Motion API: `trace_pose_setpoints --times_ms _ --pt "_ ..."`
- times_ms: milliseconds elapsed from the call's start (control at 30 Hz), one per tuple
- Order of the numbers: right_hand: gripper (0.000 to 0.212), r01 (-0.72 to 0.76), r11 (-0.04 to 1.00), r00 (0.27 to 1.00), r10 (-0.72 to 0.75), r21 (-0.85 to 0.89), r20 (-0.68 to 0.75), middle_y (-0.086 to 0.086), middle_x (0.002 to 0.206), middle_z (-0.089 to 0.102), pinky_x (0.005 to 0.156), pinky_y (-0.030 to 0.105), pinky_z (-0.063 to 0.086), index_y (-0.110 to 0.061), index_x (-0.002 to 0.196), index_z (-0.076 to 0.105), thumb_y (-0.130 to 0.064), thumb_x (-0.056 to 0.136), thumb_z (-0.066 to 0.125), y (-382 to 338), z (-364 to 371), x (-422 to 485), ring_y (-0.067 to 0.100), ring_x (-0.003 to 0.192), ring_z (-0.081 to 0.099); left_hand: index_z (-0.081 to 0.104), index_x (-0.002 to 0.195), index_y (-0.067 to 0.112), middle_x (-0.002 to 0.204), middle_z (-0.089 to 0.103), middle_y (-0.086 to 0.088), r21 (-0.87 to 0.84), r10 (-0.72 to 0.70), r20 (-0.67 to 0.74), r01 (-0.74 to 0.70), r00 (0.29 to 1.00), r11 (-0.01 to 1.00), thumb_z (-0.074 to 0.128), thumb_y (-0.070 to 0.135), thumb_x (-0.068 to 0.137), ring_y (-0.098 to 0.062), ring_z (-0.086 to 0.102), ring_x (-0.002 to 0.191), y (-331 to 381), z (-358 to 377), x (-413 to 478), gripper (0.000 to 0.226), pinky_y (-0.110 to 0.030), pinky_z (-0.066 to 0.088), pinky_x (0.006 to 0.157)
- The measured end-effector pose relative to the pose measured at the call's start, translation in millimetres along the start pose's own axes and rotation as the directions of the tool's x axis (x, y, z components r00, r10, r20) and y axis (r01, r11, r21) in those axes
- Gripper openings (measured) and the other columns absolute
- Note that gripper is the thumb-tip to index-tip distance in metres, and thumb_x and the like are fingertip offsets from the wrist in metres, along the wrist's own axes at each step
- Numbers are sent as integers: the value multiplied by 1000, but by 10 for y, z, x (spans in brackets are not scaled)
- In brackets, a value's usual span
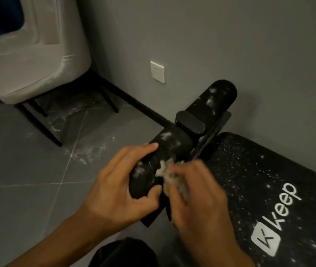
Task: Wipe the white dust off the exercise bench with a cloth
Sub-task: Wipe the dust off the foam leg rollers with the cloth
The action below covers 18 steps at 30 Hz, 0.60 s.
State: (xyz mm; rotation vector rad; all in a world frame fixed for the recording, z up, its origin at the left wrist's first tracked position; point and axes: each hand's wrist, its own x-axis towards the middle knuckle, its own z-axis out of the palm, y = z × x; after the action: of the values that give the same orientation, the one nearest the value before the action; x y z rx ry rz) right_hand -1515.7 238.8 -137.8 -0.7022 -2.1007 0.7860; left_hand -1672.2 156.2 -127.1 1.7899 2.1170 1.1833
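from the head view, the left hand (122,182) is clenched around the near end of a black foam roller (159,162) on the exercise bench, steadying it. the right hand (195,195), blurred with motion, grasps a crumpled pale cloth (169,177) and presses it against the side of that roller, just beside the left thumb. white dust (165,136) shows in patches on the roller above the hands, so this piece looks only partly wiped. the far roller (216,99) carries several white smears and seems untouched. the bench pad (259,170), with its white logo, is sprinkled with fine white specks all over, and it looks not yet cleaned. white powder also lies on the floor (87,151) near a pale chair (33,60). by my judgement the job is at an early stage, with most of the bench left to wipe.
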Motion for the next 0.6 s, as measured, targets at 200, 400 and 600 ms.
trace_pose_setpoints --times_ms 200,400,600 --pt "14 -47 998 984 40 -33 -171 -6 101 57 72 4 43 -18 108 63 -18 94 61 3 11 175 -3 86 57 50 136 40 123 54 29 -96 -30 -70 23 997 995 72 45 77 2 60 107 -50 67 -92 64 -9 46 84" --pt "17 -15 1000 997 13 -23 -81 -8 99 62 74 0 42 -19 107 66 -10 93 68 -95 -16 100 -5 89 60 48 133 50 123 56 34 -195 -95 -95 75 991 978 74 48 71 8 61 107 -42 73 -134 66 -8 48 85" --pt "15 -56 998 986 56 1 -155 -4 98 64 68 8 47 -24 107 64 -15 96 61 -57 1 289 3 82 63 53 132 43 121 59 27 -234 -110 -107 82 988 969 73 47 70 9 59 109 -64 106 -126 66 -4 43 86"
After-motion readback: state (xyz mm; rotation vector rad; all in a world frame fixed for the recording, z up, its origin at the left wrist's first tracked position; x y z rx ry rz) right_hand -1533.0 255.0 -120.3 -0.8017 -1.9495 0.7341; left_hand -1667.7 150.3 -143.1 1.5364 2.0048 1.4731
